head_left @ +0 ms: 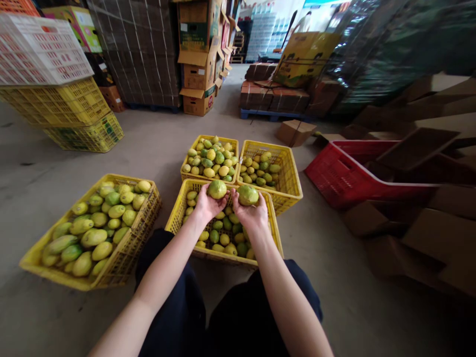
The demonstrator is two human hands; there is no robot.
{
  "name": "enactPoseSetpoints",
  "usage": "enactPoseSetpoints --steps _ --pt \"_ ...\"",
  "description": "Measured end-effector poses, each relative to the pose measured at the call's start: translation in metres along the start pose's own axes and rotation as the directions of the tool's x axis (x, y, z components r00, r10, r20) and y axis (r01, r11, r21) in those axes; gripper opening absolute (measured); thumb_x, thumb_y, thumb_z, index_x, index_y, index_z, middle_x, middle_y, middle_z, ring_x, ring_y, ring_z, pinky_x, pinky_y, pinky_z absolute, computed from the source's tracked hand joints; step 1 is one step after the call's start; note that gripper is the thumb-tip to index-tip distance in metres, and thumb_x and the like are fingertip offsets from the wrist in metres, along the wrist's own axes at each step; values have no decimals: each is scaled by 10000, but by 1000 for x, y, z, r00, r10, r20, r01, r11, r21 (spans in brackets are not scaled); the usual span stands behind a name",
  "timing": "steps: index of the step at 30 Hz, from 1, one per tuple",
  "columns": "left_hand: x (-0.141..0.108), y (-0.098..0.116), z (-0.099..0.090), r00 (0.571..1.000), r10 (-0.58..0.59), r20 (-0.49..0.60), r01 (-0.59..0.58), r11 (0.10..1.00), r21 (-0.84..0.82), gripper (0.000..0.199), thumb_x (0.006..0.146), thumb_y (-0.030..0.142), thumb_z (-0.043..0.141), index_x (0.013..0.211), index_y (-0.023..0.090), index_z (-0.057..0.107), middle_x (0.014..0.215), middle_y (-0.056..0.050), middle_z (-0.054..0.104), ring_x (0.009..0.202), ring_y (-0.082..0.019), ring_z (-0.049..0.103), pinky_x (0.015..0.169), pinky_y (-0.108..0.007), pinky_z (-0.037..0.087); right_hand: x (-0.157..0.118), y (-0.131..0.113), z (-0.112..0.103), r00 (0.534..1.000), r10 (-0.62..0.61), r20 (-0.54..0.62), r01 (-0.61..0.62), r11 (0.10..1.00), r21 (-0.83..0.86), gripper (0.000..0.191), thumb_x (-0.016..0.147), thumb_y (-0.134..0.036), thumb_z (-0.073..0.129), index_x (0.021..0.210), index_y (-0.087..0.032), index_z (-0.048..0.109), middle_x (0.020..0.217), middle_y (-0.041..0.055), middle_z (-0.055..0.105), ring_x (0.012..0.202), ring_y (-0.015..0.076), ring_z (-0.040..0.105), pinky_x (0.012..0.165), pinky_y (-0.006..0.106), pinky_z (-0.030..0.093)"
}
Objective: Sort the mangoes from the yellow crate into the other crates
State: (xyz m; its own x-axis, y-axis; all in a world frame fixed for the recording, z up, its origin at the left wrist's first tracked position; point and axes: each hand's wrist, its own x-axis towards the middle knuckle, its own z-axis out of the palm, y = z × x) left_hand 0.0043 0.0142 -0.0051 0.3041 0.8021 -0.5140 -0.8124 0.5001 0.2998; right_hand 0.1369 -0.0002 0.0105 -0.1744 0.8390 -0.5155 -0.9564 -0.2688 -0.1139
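Note:
My left hand [208,204] cradles a yellow-green lemon [217,189], its fingers curled beneath the fruit. Beside it, my right hand [253,213] holds a second, greener lemon [248,195] in the same way. Both hands are above the near yellow crate [174,218], which contains yellow and green lemons [224,239] partly covered by my forearms. Just beyond stand two more yellow crates: the far left crate [183,171] is heaped with lemons [210,154], and the far right crate [290,166] has lemons [260,171] lying lower inside.
At left, another yellow crate [148,218] is full of lemons. A red crate [330,178] and cardboard pieces [439,238] lie on the right. Stacked crates [74,106] stand back left; boxes on a pallet [275,99] and a person [305,22] are farther back.

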Motion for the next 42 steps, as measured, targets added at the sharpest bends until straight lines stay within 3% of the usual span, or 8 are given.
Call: enactPoseSetpoints --steps 7,14,21,24,28,32,38,42 --pt "0 -1 1 1000 22 9 -22 1000 -14 470 880 439 426 1076 53 609 745 -151 650 592 -184 599 489 -248 495 6 -1 -6 1000 -5 -15 4 997 -71 415 889 -474 401 1114 -149 527 829 87 618 653 166 593 470 237 546" --pt "0 -1 2 1000 19 10 -20 999 26 501 913 481 400 1077 60 617 697 -115 653 553 -160 591 483 -234 494 5 1 -5 1000 14 -2 -14 995 -98 361 893 -484 371 997 -181 538 784 67 613 582 146 549 412 214 498" --pt "-2 1 6 994 75 85 -87 987 136 484 906 506 452 1014 71 636 723 -102 683 476 -110 573 427 -184 476 4 1 -7 983 -3 183 36 984 -176 404 891 -510 349 948 -170 560 734 68 627 484 115 477 363 194 423" --pt "-5 2 7 987 83 140 -101 987 124 562 899 573 387 979 79 644 697 -120 676 462 -127 571 402 -199 470 1 -1 -6 961 4 276 52 980 -192 407 881 -485 347 947 -155 575 751 86 644 463 106 465 368 194 410" --pt "-12 4 8 982 93 161 -100 994 32 602 892 593 348 1009 79 639 646 -116 649 506 -161 594 424 -224 492 -3 0 -3 937 -6 350 94 967 -236 392 835 -450 404 973 -144 605 813 111 677 555 146 557 467 255 498" --pt "-18 4 10 973 145 179 -145 989 -17 439 924 450 384 1116 132 618 778 -97 680 608 -157 632 499 -216 515 -6 3 -1 955 -4 298 84 963 -258 361 817 -449 482 937 -139 621 794 101 692 669 185 629 551 284 540" --pt "-17 3 13 952 217 214 -202 975 -90 354 951 357 350 1099 191 626 968 -75 692 774 -176 664 634 -268 548 -8 3 2 940 -22 342 124 952 -279 341 834 -402 487 967 -126 635 853 104 721 748 199 674 628 313 572" --pt "-17 1 9 944 242 223 -213 966 -148 316 927 337 386 990 188 657 962 -68 697 818 -191 672 637 -272 555 -5 2 -1 938 -29 346 124 958 -258 343 828 -400 505 968 -117 637 842 107 723 734 207 682 515 274 546"
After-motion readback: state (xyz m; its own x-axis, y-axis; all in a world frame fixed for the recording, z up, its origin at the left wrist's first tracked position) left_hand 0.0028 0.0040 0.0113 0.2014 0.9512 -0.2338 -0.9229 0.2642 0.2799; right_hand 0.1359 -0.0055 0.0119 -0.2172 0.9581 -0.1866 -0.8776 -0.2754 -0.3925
